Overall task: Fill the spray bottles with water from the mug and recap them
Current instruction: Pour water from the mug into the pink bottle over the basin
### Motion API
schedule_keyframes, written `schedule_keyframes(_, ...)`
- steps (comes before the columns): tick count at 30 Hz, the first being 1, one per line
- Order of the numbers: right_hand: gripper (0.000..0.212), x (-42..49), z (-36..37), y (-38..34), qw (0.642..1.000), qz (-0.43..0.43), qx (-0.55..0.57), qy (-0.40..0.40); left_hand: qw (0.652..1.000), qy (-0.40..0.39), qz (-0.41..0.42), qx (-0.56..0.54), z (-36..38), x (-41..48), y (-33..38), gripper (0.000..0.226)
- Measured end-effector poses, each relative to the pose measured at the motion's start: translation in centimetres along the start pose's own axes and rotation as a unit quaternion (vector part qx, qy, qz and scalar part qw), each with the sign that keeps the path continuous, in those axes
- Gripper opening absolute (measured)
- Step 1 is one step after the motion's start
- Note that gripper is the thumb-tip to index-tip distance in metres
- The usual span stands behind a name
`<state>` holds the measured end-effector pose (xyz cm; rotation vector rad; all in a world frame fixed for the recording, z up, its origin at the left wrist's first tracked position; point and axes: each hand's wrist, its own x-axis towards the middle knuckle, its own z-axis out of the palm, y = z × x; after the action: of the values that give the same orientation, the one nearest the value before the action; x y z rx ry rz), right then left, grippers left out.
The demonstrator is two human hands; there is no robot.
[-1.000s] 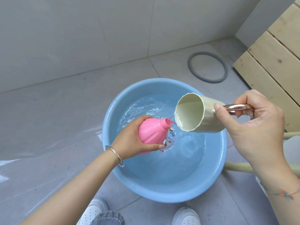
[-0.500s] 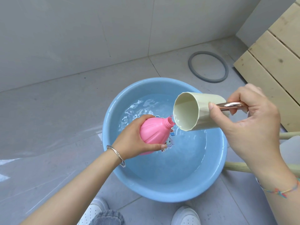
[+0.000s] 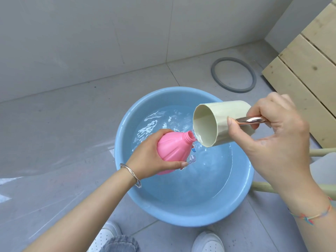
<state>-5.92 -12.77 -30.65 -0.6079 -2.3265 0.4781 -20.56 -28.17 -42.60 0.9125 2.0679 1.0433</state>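
Over the blue basin point(image 3: 125, 180), her left hand point(image 3: 147, 157) wraps its fingers round the uncapped pink bottle point(image 3: 172, 150); right hand point(image 3: 274, 142) pinches the handle of the tipped mug point(image 3: 232, 115), rim at the bottle's neck.

Back wall of large pale grey tiles point(image 3: 91, 33) met the grey tiled floor point(image 3: 72, 110) along a straight joint; a wall corner showed at upper right. Light was soft and even. A dark grey rubber ring point(image 3: 213, 72) lay flat on the floor near that corner. A pale unfinished wooden slatted panel point(image 3: 309, 70) stood at the right edge. Clear plastic sheeting point(image 3: 45, 160) covered the floor at left, creased and glinting. A pale round wooden rod point(image 3: 263, 187) ran low at right.
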Motion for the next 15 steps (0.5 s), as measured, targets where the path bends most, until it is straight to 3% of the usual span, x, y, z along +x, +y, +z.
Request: schedule_keyframes(15,0.027,0.14,0.3,-0.39,0.993,-0.105,-0.05,0.005,1.0,0.0,-0.008,-0.01,0.22,-0.04,0.09,0.076)
